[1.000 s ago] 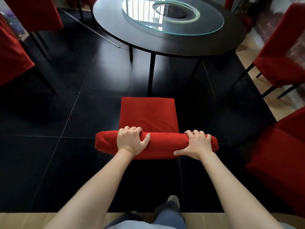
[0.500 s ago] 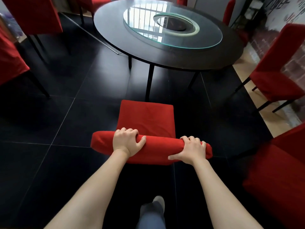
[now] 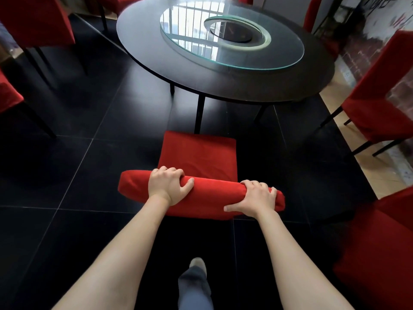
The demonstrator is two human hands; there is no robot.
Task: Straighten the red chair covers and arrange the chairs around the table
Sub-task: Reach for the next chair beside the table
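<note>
A chair in a red cover point(image 3: 196, 157) stands in front of me, its seat facing the round black table point(image 3: 156, 63). My left hand point(image 3: 167, 186) grips the top of its backrest near the left end, fingers curled over the far side. My right hand point(image 3: 254, 198) grips the same backrest top near the right end. The seat's front edge lies just short of a table leg. The chair's legs are hidden under the cover and seat.
A glass turntable point(image 3: 232, 54) sits on the table. More red-covered chairs stand around: upper left point(image 3: 38, 21), left edge point(image 3: 6, 95), right point(image 3: 380, 97) and lower right point(image 3: 380, 253). The floor is black tile point(image 3: 67, 175), with a tan strip on the right.
The chair with both hands on it has moved forward toward the table, and my foot has stepped forward. The table now fills more of the view.
</note>
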